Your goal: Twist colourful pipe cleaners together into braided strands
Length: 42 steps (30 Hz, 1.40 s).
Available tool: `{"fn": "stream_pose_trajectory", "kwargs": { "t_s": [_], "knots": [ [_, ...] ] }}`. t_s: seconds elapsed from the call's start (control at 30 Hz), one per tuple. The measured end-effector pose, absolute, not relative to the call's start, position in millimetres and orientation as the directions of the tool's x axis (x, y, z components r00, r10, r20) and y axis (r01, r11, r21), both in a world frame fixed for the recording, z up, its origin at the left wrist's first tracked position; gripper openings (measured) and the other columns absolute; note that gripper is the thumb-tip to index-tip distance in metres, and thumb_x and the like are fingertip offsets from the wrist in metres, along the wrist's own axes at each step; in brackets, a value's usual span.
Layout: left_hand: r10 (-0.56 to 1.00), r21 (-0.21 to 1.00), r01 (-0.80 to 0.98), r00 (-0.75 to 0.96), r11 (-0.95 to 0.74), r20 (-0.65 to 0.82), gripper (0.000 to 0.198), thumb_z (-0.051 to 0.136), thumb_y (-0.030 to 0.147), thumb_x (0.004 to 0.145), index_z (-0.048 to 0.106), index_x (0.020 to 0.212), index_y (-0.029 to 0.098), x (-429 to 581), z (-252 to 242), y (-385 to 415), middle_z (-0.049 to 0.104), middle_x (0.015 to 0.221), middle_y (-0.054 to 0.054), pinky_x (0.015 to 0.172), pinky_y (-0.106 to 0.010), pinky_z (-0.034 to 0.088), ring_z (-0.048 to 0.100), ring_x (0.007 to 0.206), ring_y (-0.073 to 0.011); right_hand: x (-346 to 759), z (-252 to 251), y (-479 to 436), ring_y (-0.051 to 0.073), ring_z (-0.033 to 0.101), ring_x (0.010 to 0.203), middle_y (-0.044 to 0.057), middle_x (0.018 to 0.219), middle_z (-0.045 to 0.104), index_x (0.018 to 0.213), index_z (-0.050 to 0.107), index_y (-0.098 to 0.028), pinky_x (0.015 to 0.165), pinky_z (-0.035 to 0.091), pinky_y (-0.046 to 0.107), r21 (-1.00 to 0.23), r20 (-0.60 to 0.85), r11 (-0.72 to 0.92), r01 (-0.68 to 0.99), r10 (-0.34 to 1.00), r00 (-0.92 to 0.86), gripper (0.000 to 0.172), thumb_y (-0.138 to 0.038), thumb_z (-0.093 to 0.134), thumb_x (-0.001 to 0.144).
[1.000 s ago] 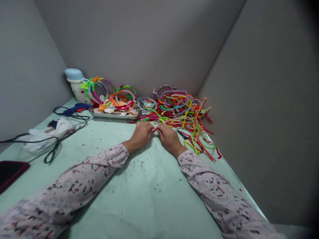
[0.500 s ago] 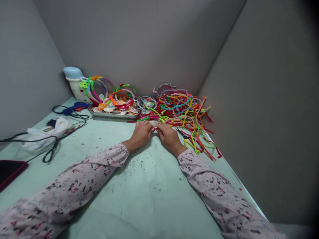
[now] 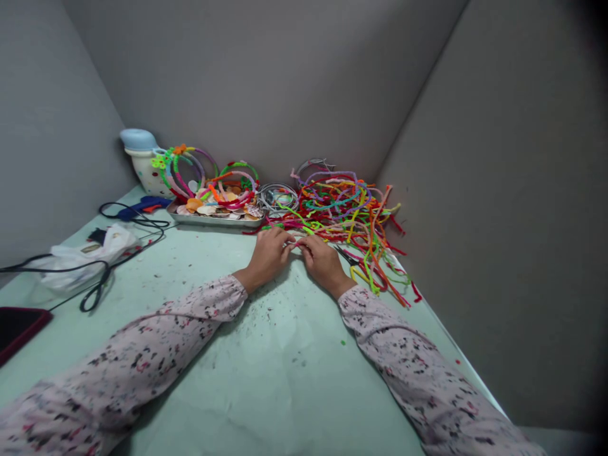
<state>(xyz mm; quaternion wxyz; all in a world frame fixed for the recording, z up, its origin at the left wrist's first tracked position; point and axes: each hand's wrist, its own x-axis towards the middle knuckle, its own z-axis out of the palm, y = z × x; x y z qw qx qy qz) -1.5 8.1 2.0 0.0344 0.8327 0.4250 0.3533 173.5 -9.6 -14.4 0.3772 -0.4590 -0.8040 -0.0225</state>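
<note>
My left hand (image 3: 268,254) and my right hand (image 3: 321,259) rest side by side on the pale green table (image 3: 266,373), fingertips meeting. Both are closed in a pinch on a thin pink pipe cleaner piece (image 3: 295,243) held between them. Just beyond the fingers lies a tangled heap of coloured pipe cleaners (image 3: 346,209). Black-handled scissors (image 3: 349,258) lie right of my right hand, partly under the strands.
A metal tray (image 3: 216,220) with wrapped hoops and shells stands at the back. A white and blue pot (image 3: 142,161), a blue glue gun (image 3: 142,206), black cables (image 3: 102,278), a plastic bag (image 3: 80,256) and a dark red case (image 3: 19,323) are on the left. Grey partition walls close three sides.
The hands stay together at the same spot, with only slight finger movement on the pink piece. The view has shifted a little.
</note>
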Motion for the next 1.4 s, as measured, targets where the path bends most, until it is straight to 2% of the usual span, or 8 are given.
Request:
{"fn": "stream_pose_trajectory", "kwargs": {
  "t_s": [0.07,0.2,0.3,0.7,0.83,0.97,1.17,1.4],
  "knots": [
    [0.715,0.371,0.702,0.280,-0.608,0.641,0.020,0.057,0.024,0.086,0.062,0.105,0.019,-2,6,4,0.061,0.106,-0.009,0.092,-0.039,0.037,0.053,0.105,-0.0236,174,-14,-8,0.018,0.061,0.093,0.008,0.102,0.066,0.104,0.063,-0.018,0.081,0.047,0.029,-0.347,0.647,0.572,0.743,0.720,-0.252,0.019,-0.021,0.047,0.094],
    [0.714,0.427,0.690,0.189,-0.585,0.674,0.012,0.056,0.025,0.086,0.062,0.094,0.018,-1,9,0,0.063,0.097,-0.007,0.090,-0.037,0.038,0.055,0.098,-0.0220,175,-14,-4,0.020,0.060,0.092,0.008,0.097,0.066,0.101,0.063,-0.018,0.082,0.047,0.031,-0.414,0.669,0.554,0.722,0.723,-0.172,0.018,-0.022,0.047,0.093],
    [0.737,0.470,0.640,0.235,-0.608,0.634,0.013,0.055,0.024,0.086,0.066,0.089,0.018,1,5,1,0.064,0.089,-0.005,0.084,-0.034,0.041,0.057,0.088,-0.0191,176,-13,-4,0.021,0.059,0.090,0.008,0.095,0.065,0.100,0.063,-0.018,0.081,0.046,0.032,-0.434,0.677,0.548,0.715,0.722,-0.142,0.018,-0.023,0.046,0.093],
    [0.867,0.795,0.348,0.241,-0.497,0.436,0.030,0.058,0.030,0.083,0.065,0.108,0.016,2,-6,8,0.064,0.073,0.001,0.063,-0.023,0.044,0.055,0.065,-0.0118,174,-14,-7,0.019,0.061,0.084,0.006,0.093,0.066,0.100,0.060,-0.019,0.077,0.047,0.030,-0.433,0.687,0.560,0.706,0.712,-0.144,0.017,-0.024,0.046,0.093],
    [0.837,0.721,0.427,0.304,-0.546,0.454,0.021,0.058,0.030,0.082,0.066,0.097,0.016,2,-7,8,0.058,0.069,0.002,0.060,-0.023,0.041,0.052,0.063,-0.0112,174,-13,-8,0.019,0.061,0.083,0.006,0.090,0.066,0.098,0.061,-0.019,0.075,0.047,0.030,-0.402,0.681,0.563,0.722,0.711,-0.175,0.017,-0.024,0.046,0.092],
    [0.814,0.641,0.509,0.269,-0.574,0.515,0.023,0.061,0.026,0.081,0.068,0.102,0.019,1,-6,7,0.058,0.078,0.000,0.066,-0.026,0.045,0.053,0.069,-0.0127,173,-12,-7,0.020,0.061,0.085,0.008,0.092,0.066,0.099,0.060,-0.018,0.076,0.047,0.031,-0.375,0.703,0.544,0.751,0.695,-0.152,0.018,-0.024,0.044,0.093],
    [0.716,0.522,0.531,0.264,-0.667,0.646,0.018,0.063,0.022,0.082,0.071,0.098,0.021,1,-1,5,0.060,0.095,-0.005,0.084,-0.034,0.048,0.057,0.093,-0.0188,174,-12,-6,0.020,0.060,0.086,0.008,0.093,0.066,0.099,0.059,-0.019,0.077,0.047,0.031,-0.348,0.724,0.538,0.768,0.674,-0.144,0.018,-0.022,0.042,0.094],
    [0.694,0.521,0.476,0.338,-0.709,0.636,0.024,0.061,0.017,0.082,0.067,0.104,0.020,2,-1,5,0.065,0.107,-0.006,0.094,-0.039,0.047,0.059,0.101,-0.0206,174,-11,-6,0.021,0.060,0.085,0.008,0.091,0.064,0.098,0.057,-0.018,0.077,0.048,0.032,-0.344,0.743,0.546,0.764,0.656,-0.134,0.017,-0.021,0.041,0.093]
  ]
}}
